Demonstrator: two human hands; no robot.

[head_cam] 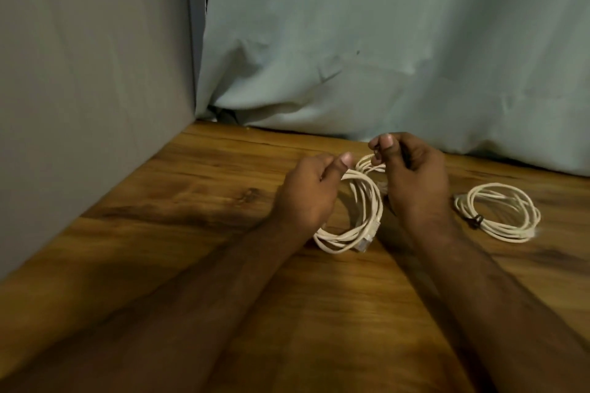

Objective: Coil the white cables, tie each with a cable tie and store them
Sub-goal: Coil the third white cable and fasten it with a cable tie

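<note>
Cable in hand: a coiled white cable (357, 220) is lying on the wooden table (191, 201) between the two hands, its loops gathered and a clear plug showing at the near edge.
Left hand: the left hand (308, 198) is curling round the left side of the coil, thumb up, holding the loops together.
Right hand: the right hand (412, 175) is pinching something small and dark at the coil's far side, probably a cable tie (376, 155), though it is too small to be sure.
Finished coil: a second white coil (498, 217) is sitting well apart to the right, already bound with a dark tie (477, 220).
Progress: one cable is looking done; this one is coiled and seemingly being tied; storing is not yet done for either.
Surroundings: a pale cloth backdrop (383, 41) is hanging behind the table, with a grey panel (95, 73) at the left.
</note>
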